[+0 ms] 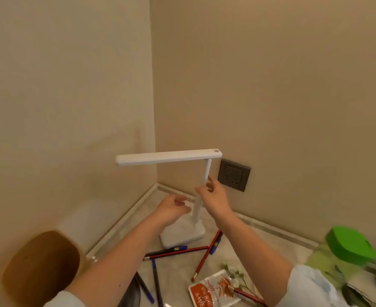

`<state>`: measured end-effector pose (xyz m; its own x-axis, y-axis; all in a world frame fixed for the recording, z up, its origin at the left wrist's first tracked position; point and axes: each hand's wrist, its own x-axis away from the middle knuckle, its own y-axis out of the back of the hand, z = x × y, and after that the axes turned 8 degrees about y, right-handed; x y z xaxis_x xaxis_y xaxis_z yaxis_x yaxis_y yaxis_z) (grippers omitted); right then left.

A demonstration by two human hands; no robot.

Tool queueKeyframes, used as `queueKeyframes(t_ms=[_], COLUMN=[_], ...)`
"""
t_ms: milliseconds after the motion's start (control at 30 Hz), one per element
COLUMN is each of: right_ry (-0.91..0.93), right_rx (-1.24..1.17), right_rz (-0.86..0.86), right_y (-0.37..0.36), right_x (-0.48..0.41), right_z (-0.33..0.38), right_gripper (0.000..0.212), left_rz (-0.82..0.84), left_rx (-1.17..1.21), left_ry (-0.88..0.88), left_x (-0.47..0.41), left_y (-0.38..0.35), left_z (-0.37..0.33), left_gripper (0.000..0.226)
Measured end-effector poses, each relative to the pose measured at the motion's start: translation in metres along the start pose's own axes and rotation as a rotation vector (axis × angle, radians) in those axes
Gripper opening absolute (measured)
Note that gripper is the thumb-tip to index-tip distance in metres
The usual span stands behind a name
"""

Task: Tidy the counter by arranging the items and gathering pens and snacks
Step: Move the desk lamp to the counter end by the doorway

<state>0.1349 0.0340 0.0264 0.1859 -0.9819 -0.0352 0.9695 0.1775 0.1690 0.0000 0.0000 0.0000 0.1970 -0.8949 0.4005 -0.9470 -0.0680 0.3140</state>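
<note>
A white desk lamp (168,156) stands in the counter's corner on a square base (182,237). My right hand (216,198) holds its thin stem between thumb and fingers, about halfway up. To the left of the lower stem, my left hand (171,208) hovers with loosely curled fingers and holds nothing. In front of the base, several red pencils (176,252) and blue pens (216,243) lie scattered and crossed. An orange snack packet (213,291) lies flat near the front, partly under my right forearm.
A white container with a wooden lid (40,267) stands at the left wall. At the right there is a jar with a green lid (351,244), blurred. A dark wall socket (233,175) sits behind the lamp. A white flower sprig (233,271) lies by the packet.
</note>
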Motion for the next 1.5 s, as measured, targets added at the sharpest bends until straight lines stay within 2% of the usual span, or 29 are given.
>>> queueKeyframes(t_ms=[200,433,767,867,1033,1233,1367,1500], right_ry=[0.121,0.18,0.152,0.177,0.197,0.233,0.264,0.283], right_rx=[0.044,0.089,0.084,0.066,0.085,0.055,0.063,0.095], right_rz=[-0.07,-0.128,-0.243,-0.285,-0.369,-0.484,-0.558,-0.649], right_y=[-0.013,-0.025,-0.014,-0.004,0.015,0.046,0.07,0.096], right_x=[-0.012,-0.01,-0.02,-0.012,0.02,0.057,0.084,0.114], right_z=[-0.038,-0.06,-0.028,-0.007,0.019,0.056,0.076,0.092], right_gripper=[0.012,0.025,0.029,0.029,0.021,0.017,0.019,0.016], left_rz=[0.008,-0.076,-0.094,-0.041,0.083,0.22,0.297,0.391], left_rx=[-0.277,-0.719,-0.849,-0.778,-0.714,-0.72,-0.81,-0.824], left_ry=[0.087,0.023,-0.088,-0.15,-0.152,-0.219,-0.264,-0.297], left_x=[-0.045,-0.062,-0.056,-0.04,-0.001,0.045,0.076,0.1], left_y=[-0.015,-0.025,-0.022,-0.022,-0.037,-0.051,-0.066,-0.087], left_z=[0.037,0.064,0.034,0.011,-0.013,-0.044,-0.067,-0.083], left_gripper=[0.073,0.103,0.101,0.095,0.097,0.097,0.103,0.096])
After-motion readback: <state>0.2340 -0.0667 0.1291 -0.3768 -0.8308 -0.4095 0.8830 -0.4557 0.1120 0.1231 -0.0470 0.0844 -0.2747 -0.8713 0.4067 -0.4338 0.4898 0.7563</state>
